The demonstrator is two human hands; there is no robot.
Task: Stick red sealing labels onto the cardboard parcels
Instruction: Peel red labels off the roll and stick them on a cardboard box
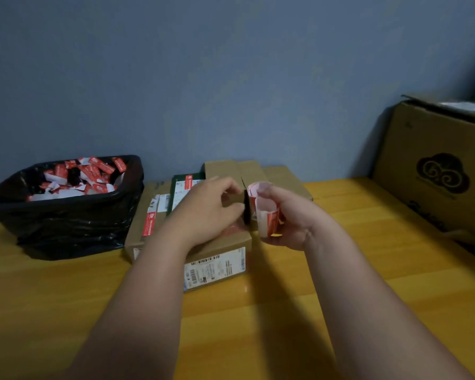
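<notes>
My left hand (209, 207) hovers over the front cardboard parcel (217, 267), which carries a white barcode label. Its fingers and thumb curl round a small brown cardboard piece (235, 200) whose dark edge faces right. Just to the right, my right hand (288, 218) holds a curled strip of red and white sealing labels (265, 212) close to that edge. A flat parcel (144, 229) on the left bears a red label (149, 224). Behind lie a green box (185, 186) with a red label and more cardboard parcels (244, 170).
A bin lined with a black bag (66, 218) stands at the left on the yellow wooden table (354, 270), filled with red and white label scraps (80, 176). A large open cardboard carton (436, 160) stands at the right edge. A blue wall rises behind.
</notes>
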